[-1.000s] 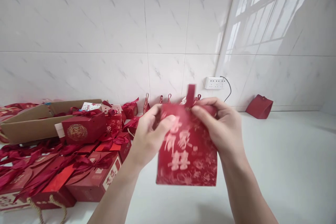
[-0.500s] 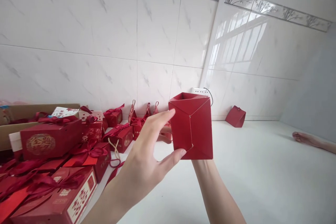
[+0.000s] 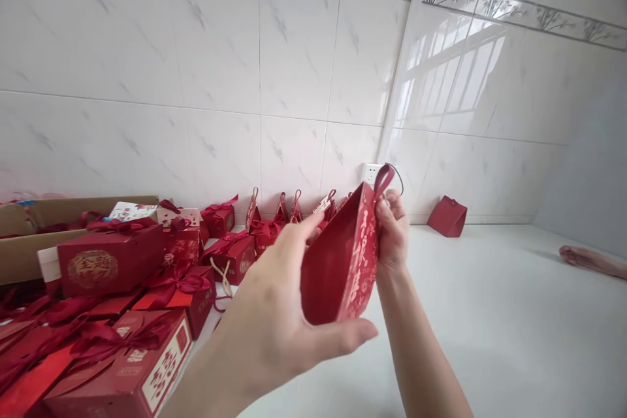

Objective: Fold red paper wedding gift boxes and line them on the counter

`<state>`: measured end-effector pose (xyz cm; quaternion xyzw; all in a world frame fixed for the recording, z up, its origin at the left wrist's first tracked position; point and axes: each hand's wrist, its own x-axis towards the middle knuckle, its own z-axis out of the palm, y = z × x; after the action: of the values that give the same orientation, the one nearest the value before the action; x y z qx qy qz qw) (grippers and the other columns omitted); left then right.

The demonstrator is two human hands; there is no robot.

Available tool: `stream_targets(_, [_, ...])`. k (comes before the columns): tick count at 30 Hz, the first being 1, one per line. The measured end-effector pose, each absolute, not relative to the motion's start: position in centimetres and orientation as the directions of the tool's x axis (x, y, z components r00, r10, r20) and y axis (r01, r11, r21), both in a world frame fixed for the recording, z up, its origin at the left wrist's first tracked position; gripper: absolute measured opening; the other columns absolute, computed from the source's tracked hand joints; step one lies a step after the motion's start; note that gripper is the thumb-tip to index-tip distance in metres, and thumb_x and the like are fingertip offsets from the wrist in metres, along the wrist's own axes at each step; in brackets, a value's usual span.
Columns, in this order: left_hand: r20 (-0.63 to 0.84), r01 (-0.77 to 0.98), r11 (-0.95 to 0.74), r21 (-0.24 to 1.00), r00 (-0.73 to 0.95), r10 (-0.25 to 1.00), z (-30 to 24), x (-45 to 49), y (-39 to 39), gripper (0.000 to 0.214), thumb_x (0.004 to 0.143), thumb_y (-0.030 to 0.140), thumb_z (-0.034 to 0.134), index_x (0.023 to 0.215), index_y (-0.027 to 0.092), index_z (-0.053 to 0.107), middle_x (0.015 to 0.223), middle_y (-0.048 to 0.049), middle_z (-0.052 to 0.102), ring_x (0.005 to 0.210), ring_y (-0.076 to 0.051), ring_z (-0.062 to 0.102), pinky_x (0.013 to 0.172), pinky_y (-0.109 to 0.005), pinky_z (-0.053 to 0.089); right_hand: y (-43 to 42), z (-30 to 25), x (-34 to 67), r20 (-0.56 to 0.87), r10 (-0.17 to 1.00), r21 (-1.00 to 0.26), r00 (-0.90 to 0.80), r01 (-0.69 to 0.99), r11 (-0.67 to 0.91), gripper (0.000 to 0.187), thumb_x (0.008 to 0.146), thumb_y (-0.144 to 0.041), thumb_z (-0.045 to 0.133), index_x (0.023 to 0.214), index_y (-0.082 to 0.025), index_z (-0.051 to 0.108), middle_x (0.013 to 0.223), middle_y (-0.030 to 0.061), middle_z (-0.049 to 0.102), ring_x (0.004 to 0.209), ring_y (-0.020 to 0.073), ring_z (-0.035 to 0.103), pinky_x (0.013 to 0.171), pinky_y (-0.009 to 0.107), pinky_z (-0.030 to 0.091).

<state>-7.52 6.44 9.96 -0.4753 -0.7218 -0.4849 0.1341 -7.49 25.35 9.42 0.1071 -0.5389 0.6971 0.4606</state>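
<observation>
The right hand (image 3: 393, 235) pinches the box (image 3: 327, 268) at its peak, thumb and fingers pressed together beside the ribbon loop (image 3: 386, 168). The left hand (image 3: 279, 287) is spread around the box's lower left part: thumb along the bottom edge, fingers up at the left slanting side. How firmly it bears on the box cannot be told.

The box is red, held up over the counter (image 3: 490, 320), tilted. Its peak points up and to the right, towards the socket (image 3: 370, 173). The open triangular end faces the viewer and the left; the printed face is turned right. The long axis, peak to base, leans from upper right down to lower left.

Behind the hands, small looped boxes (image 3: 296, 211) stand in a row near the tiled wall (image 3: 215, 46). To the left, gift boxes (image 3: 110, 264) with bows are stacked close together, a carton (image 3: 36, 251) behind them. To the right, well apart, a lone box (image 3: 447, 217), plain red, rests near the wall.
</observation>
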Motion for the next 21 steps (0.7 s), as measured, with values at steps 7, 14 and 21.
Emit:
stream_targets(7, [0.684,0.767,-0.029,0.641,-0.554,0.475,10.2,-7.7,7.2,0.055,0.082,0.036,0.06,0.134,0.029,0.043,0.133,-0.0049,0.053,0.12,-0.027,0.051,0.097,-0.039,0.047,25.4,10.5,-5.4,0.655,0.599,-0.627,-0.46,-0.774,0.092,0.028,0.072,-0.039,0.069,0.089,-0.029,0.048,0.069,-0.0055,0.052,0.053,0.0118,0.051,0.055,0.026,0.046])
stream_targets(14, [0.106,-0.205,-0.327,0.923,-0.679,0.726,10.6,-12.0,7.8,0.034,0.078,0.031,0.062,0.11,0.019,0.063,0.099,-0.0068,0.07,0.081,-0.019,0.067,0.068,-0.026,0.053,24.7,11.8,-2.2,0.581,0.393,-0.813,-0.712,-0.484,0.324,0.031,0.085,-0.051,0.054,0.109,-0.03,0.057,0.077,-0.0012,0.059,0.062,0.0131,0.057,0.049,0.022,0.046])
stream_targets(21, [-0.091,-0.506,-0.208,0.837,-0.504,0.859,9.2,-13.1,8.9,0.016,0.069,0.032,0.069,0.07,0.016,0.069,0.069,-0.004,0.068,0.053,-0.013,0.058,0.043,-0.021,0.04,24.2,12.2,-1.7,0.566,0.496,-0.799,-0.659,-0.29,0.527,0.037,0.084,-0.058,0.051,0.077,-0.022,0.056,0.062,-0.0013,0.053,0.054,0.0117,0.052,0.039,0.018,0.04])
